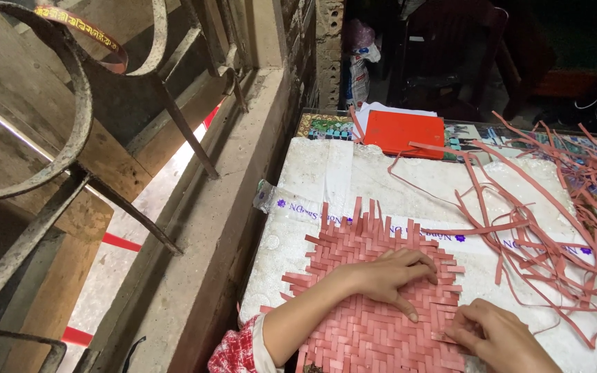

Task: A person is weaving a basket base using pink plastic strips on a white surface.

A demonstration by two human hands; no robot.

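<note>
The left hand lies flat, fingers spread, pinning the woven mat while the right hand beside it pinches an edge strip.

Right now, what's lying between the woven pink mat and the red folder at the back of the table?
In the head view, only the bare white table cover lies between the woven mat and the red folder, with one loose pink strip crossing it.
</note>
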